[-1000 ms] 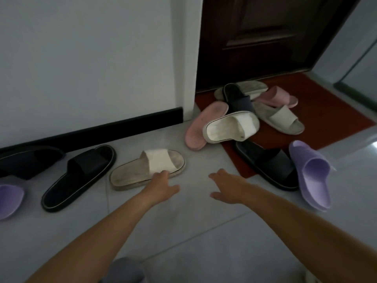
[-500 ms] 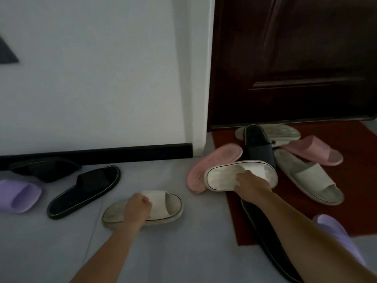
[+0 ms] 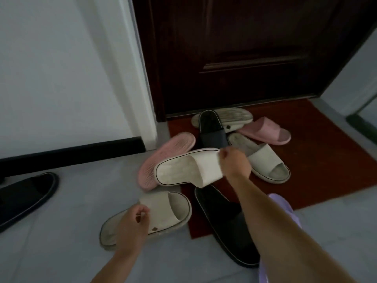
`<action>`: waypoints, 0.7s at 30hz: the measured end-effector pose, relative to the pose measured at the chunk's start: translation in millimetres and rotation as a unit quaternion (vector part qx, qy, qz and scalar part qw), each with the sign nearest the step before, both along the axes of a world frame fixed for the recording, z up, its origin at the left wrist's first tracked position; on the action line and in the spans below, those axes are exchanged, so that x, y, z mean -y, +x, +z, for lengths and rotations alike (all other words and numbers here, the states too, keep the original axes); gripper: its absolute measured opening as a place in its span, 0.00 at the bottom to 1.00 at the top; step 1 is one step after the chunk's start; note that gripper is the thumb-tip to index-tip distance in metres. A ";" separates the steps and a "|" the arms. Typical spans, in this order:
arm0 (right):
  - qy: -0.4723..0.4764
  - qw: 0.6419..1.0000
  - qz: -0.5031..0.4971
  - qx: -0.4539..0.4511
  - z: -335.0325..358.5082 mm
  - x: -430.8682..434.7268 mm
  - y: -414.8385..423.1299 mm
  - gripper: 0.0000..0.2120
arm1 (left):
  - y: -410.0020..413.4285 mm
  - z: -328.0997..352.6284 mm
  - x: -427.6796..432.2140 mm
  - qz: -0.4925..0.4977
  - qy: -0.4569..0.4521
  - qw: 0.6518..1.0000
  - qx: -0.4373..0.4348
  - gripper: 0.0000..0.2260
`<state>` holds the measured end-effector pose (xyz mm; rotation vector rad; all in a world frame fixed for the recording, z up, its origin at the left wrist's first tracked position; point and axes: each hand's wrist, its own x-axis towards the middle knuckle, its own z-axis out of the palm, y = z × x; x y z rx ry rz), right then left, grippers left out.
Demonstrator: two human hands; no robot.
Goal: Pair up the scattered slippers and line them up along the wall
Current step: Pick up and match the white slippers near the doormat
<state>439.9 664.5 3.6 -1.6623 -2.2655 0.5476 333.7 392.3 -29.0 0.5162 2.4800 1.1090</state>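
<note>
Grey floor tiles (image 3: 61,242) run up to a white wall with black skirting (image 3: 71,154) at 9 o'clock, and a dark door (image 3: 244,58) with a red doormat (image 3: 326,160) fills 12 to 3 o'clock. Near the middle, the right hand (image 3: 234,164) has its fingers curled round the strap of a white slipper (image 3: 179,170). That slipper's long axis runs roughly 9 to 3 o'clock, heel toward 9 and toe under the hand, and it overlaps an upturned pink slipper (image 3: 163,158) behind it. At 6 o'clock the left hand (image 3: 130,223) pinches the strap edge of a beige slipper (image 3: 163,209) between thumb and curled fingers; this one lies sole down on the tiles, heel toward 8 o'clock, toe toward 2. A black slipper (image 3: 220,221) lies just beside it, partly under the right forearm, with a purple slipper (image 3: 285,207) beyond. Another black slipper (image 3: 26,197) sits at 9 o'clock near the skirting. More slippers are heaped on the mat at 12 o'clock.
</note>
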 end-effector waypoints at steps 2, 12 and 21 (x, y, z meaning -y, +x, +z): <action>-0.041 0.992 -0.114 -0.023 -8.2 -27.5 37.3 0.17 | -5.5 -2.4 2.0 0.018 -0.018 1.000 0.000 0.10; -0.187 0.981 -0.023 -0.053 -39.9 -20.5 1.1 0.22 | -16.0 8.0 -25.1 -0.029 -0.019 0.999 -0.019 0.08; -0.119 0.983 -0.100 -0.098 -44.2 1.0 -31.8 0.26 | -19.9 -3.3 -14.8 0.036 -0.112 0.992 0.052 0.20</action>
